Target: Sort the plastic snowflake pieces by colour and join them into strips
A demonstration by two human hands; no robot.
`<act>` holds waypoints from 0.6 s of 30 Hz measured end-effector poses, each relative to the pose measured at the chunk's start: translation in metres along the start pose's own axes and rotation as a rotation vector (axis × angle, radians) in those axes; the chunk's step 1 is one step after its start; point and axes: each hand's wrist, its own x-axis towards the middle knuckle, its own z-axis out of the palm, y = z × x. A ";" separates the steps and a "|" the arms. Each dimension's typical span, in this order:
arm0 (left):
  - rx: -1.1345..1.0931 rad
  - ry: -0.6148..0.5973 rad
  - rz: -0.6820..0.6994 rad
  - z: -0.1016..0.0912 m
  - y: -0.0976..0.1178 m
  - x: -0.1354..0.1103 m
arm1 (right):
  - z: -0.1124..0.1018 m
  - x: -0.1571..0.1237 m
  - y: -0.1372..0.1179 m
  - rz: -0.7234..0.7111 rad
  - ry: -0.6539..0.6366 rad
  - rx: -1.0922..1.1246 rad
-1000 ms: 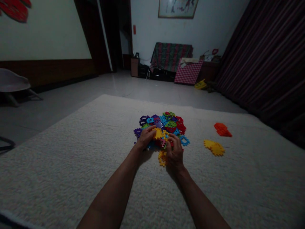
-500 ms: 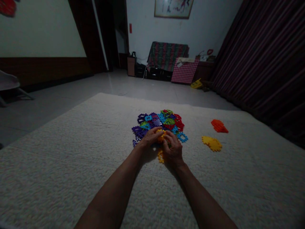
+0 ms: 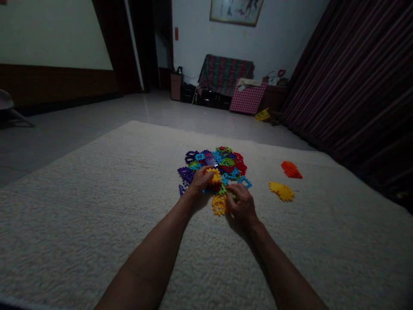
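My left hand (image 3: 200, 181) is closed on a yellow gear-shaped plastic piece (image 3: 214, 175), pinched at its left side above the near edge of the pile. My right hand (image 3: 241, 202) is at the pile's near right edge, thumb and fingers bent but apart. A green piece (image 3: 223, 188) shows beside its fingertips, partly hidden by them. Just left of the right thumb, a round yellow gear piece (image 3: 218, 205) with cut-outs lies on the mat. Behind the hands spreads a pile of toothed pieces: purple (image 3: 186, 174), red (image 3: 239, 162), light blue (image 3: 245, 182) and green.
On the cream textured mat (image 3: 112, 189), yellow pieces (image 3: 282, 191) and orange pieces (image 3: 291, 169) lie in separate groups to the right. Beyond the mat are a tiled floor, a cloth-covered piece of furniture (image 3: 226, 75) and a dark curtain (image 3: 309, 86).
Both hands were together at the yellow piece. My right hand has come away, down and to the right; the left hand still has the piece, and more of the round yellow gear shows.
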 end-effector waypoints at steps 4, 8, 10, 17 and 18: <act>0.014 -0.017 -0.004 -0.001 -0.001 0.000 | -0.002 -0.014 -0.013 0.020 -0.121 -0.159; 0.001 -0.025 0.027 -0.002 0.000 -0.001 | 0.001 -0.019 -0.021 0.072 -0.151 -0.239; 0.009 -0.034 0.021 -0.001 0.001 -0.001 | 0.003 -0.019 -0.020 0.091 -0.159 -0.232; 0.107 -0.161 0.253 -0.007 0.011 -0.038 | 0.002 -0.014 -0.009 0.112 -0.051 -0.079; 0.118 -0.179 0.298 -0.010 0.012 -0.045 | 0.000 -0.012 -0.007 0.123 -0.009 -0.047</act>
